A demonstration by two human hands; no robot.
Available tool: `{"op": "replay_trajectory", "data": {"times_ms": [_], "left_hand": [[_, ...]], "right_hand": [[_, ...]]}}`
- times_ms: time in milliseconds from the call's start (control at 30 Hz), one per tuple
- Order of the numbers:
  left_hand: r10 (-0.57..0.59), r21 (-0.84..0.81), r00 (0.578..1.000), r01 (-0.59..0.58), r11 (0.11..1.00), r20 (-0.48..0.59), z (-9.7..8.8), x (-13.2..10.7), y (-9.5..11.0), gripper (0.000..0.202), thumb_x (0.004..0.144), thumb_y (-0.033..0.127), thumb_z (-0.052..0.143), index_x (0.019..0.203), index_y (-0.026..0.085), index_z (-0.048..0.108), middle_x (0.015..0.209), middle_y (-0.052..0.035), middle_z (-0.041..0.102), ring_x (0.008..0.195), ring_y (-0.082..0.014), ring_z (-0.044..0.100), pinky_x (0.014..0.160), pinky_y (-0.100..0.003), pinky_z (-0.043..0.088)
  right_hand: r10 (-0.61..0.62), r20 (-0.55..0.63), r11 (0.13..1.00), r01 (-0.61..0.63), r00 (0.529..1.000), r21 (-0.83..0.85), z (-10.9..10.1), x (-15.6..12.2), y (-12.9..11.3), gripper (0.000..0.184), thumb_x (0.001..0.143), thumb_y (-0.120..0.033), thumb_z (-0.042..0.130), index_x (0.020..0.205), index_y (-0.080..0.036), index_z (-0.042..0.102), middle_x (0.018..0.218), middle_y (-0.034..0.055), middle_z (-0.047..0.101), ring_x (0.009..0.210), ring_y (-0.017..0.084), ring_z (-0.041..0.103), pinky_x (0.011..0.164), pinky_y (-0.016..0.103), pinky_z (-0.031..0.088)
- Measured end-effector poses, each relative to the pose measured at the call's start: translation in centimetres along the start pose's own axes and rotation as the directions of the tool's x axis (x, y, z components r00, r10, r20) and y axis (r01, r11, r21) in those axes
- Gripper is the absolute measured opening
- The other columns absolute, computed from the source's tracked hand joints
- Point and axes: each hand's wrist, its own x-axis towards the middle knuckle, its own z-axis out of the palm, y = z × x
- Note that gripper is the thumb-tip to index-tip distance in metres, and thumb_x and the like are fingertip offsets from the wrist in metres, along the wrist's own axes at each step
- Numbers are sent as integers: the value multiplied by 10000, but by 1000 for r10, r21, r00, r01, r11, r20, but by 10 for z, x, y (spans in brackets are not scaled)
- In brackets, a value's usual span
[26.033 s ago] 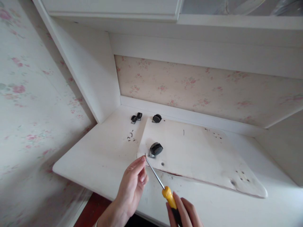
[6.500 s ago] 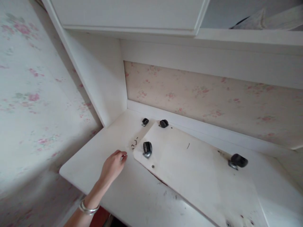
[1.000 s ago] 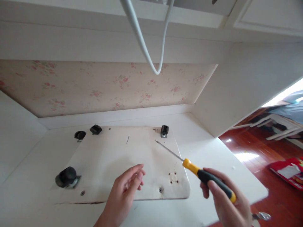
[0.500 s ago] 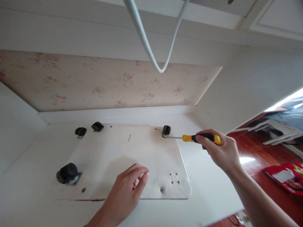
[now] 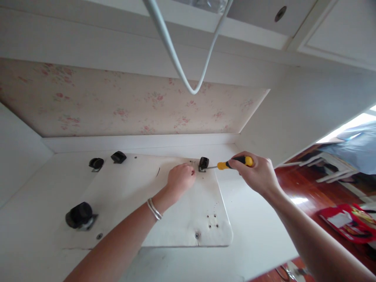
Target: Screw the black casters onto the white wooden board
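My right hand (image 5: 260, 172) grips a screwdriver (image 5: 223, 165) with a yellow and black handle, held nearly level. Its shaft reaches left to the metal base of a small black caster wheel (image 5: 203, 162) at the board's far right corner. Just left of that caster, my left hand (image 5: 180, 179) is closed above the white board (image 5: 176, 219); whatever its fingers hold, if anything, is hidden. Two more casters, a black caster (image 5: 118, 157) at the back left and a larger-looking caster (image 5: 80, 215) at the front left, stand wheel up.
A further black caster (image 5: 96, 163) lies beside the board on the white surface. A white cable (image 5: 192, 91) hangs overhead in a loop. Floral wallpaper (image 5: 152, 105) covers the back panel. On the wooden floor to the right sits a red tool case (image 5: 346, 219).
My left hand has moved forward and right, from the board's front middle to beside the far right caster. My right hand keeps the screwdriver at that caster. The view has shifted slightly.
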Motion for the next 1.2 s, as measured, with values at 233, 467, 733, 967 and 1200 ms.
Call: {"op": "replay_trajectory", "data": {"times_ms": [233, 467, 733, 967, 1200], "left_hand": [[-80, -1, 996, 81, 997, 40, 30, 30, -2, 208, 851, 243, 579, 836, 249, 786, 928, -79, 781, 874, -253, 725, 741, -311, 506], [-81, -35, 996, 83, 996, 37, 35, 32, -2, 204, 872, 310, 587, 871, 297, 791, 929, -44, 785, 873, -245, 722, 736, -305, 497], [-98, -63, 994, 101, 993, 45, 36, 35, -2, 198, 877, 364, 611, 874, 313, 802, 926, -42, 788, 862, -251, 721, 730, -312, 492], [-91, -84, 995, 94, 992, 46, 36, 36, -2, 190, 880, 342, 612, 894, 323, 801, 976, -29, 790, 916, -250, 717, 784, -319, 497], [-89, -79, 995, 92, 993, 48, 34, 36, -2, 202, 870, 322, 602, 874, 301, 803, 969, -44, 792, 924, -250, 719, 779, -314, 500]], "right_hand": [[2, 13, 1000, -2, 1000, 10, 1, 6, 0, 280, 731, -483, 676, 774, -220, 759, 547, -3, 604, 529, 161, 525, 509, 304, 375], [-28, 24, 1000, 27, 999, 10, 6, 10, -4, 219, 730, -439, 688, 755, -234, 760, 556, -12, 614, 568, 164, 550, 548, 304, 391], [-54, 11, 998, 55, 998, -42, 6, 10, -10, 181, 729, -408, 679, 717, -242, 751, 555, -31, 600, 548, 144, 502, 556, 302, 386], [-47, 8, 998, 48, 999, -37, 1, 10, -11, 179, 726, -400, 674, 715, -237, 747, 567, -25, 611, 562, 148, 512, 565, 302, 389], [-77, 3, 997, 77, 997, -30, 3, 10, -11, 176, 731, -391, 665, 711, -235, 744, 576, -26, 616, 567, 148, 520, 572, 302, 391]]}}
